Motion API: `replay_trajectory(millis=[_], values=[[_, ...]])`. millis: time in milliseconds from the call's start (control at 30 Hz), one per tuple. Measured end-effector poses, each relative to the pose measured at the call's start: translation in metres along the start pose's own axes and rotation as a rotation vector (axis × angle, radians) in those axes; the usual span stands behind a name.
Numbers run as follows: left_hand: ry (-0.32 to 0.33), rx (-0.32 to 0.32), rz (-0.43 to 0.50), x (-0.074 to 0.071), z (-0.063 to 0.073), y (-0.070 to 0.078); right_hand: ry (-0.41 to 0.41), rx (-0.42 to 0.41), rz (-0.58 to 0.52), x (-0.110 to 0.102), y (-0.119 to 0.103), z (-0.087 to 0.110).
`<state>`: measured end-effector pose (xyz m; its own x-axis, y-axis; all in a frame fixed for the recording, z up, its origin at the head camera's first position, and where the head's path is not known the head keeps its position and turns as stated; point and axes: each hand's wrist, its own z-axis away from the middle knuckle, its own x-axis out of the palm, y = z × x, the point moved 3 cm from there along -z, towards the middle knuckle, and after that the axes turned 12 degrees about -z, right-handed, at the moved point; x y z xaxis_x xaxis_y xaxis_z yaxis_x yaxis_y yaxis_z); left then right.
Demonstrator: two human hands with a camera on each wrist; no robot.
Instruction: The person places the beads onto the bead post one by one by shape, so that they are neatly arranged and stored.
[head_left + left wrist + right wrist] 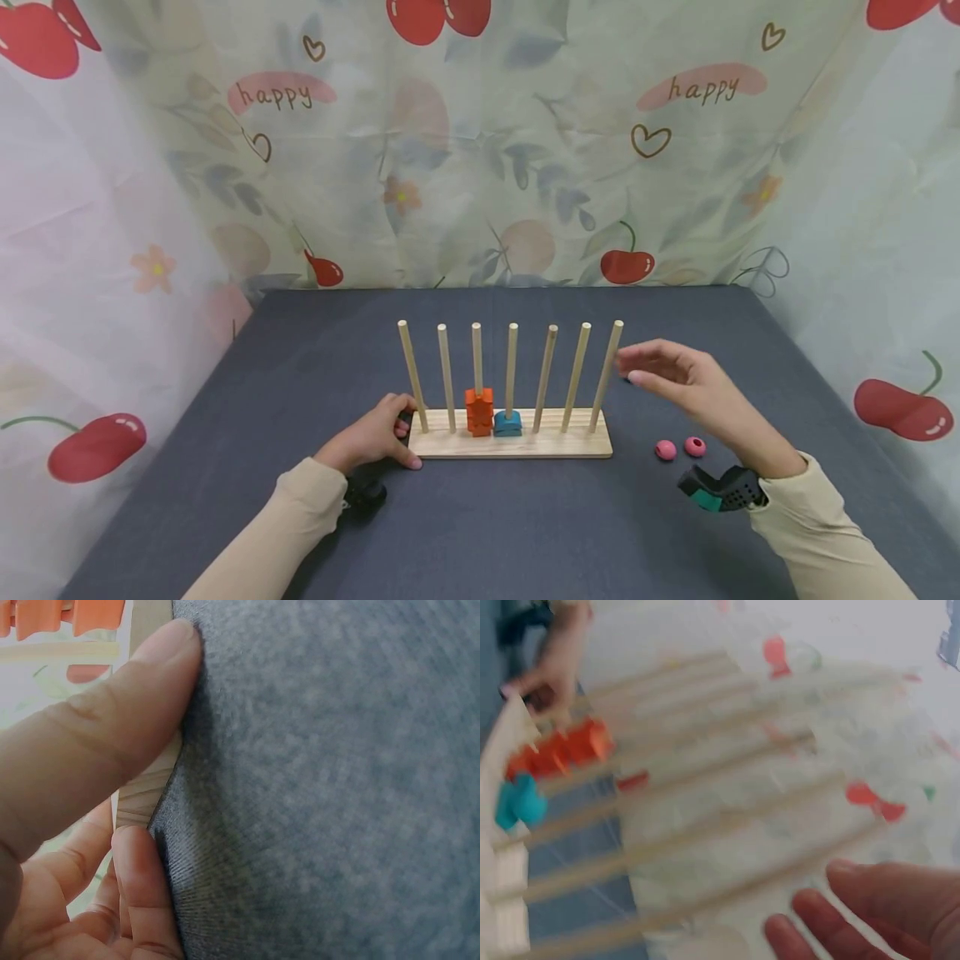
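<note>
Our left hand (375, 433) grips the wooden base (517, 447) by its left end; our right hand (684, 379), fingers loosely extended, visibly empty, is just beside the rightmost peg (606, 377). Key: base's long axis runs left-right between our hands; two pink beads (665, 450) on the counter (525, 533) lie nearer the right, on our side. Orange stack (479, 412) sits mid-base, blue piece (507, 423) beside it.

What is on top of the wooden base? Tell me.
Seven pegs stand on the wooden base. From the left in the head view, orange pieces sit around the third and a blue piece around the fourth. Those pieces cover both pegs' bottom ends, which are hidden.
</note>
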<state>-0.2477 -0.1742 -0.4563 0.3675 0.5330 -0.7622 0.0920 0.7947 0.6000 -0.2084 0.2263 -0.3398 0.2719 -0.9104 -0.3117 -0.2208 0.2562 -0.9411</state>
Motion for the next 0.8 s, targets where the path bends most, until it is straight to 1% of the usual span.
replay_trajectory(millis=[100,167,233,300,400,467,567,667,800], values=[[0.000,0.010,0.003,0.000,0.000,0.001,0.120,-0.001,0.007,-0.019,0.003,-0.002],[-0.001,0.016,0.002,-0.001,0.000,0.001,0.173,0.010,0.021,-0.030,0.009,-0.005],[-0.001,0.013,0.002,-0.001,0.001,0.002,0.220,0.041,0.050,-0.039,0.017,-0.008],[0.000,0.010,0.000,-0.001,0.001,0.003,0.249,0.090,0.106,-0.047,0.028,-0.012],[-0.001,0.010,-0.003,-0.002,0.002,0.003,0.274,0.194,0.192,-0.057,0.050,-0.017],[-0.001,0.009,-0.003,-0.002,0.002,0.003,0.271,0.267,0.255,-0.061,0.067,-0.020],[-0.005,0.009,-0.007,-0.001,0.001,0.003,0.262,0.337,0.329,-0.066,0.090,-0.021],[-0.007,0.005,-0.013,-0.001,0.000,0.002,0.257,0.366,0.381,-0.068,0.107,-0.020],[-0.009,0.005,-0.014,-0.001,0.000,0.001,0.263,0.372,0.420,-0.067,0.120,-0.021]])
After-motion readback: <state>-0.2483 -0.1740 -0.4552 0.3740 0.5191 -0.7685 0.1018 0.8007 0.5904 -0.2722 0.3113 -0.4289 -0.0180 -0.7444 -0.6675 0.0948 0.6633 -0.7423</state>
